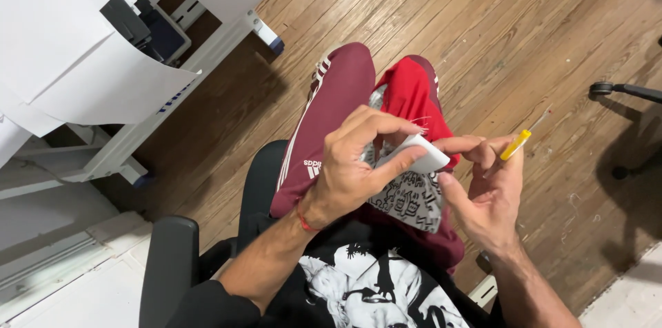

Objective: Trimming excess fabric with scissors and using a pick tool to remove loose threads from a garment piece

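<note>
Worn wooden plank floor (483, 25) spreads far and right. Over soft maroon trousers (338, 94) in the middle, the left hand (352, 162) pinches a flat white rounded card (422, 156); just right, the right hand (486, 190) grips a slim yellow-handled tool (516, 145).

Small white rectangular label or patch (418, 154), just right of frame centre. Large white paper sheets (103, 83) with curved edges at ten o'clock; one bears blue lettering along its lower edge. No screens visible.
</note>
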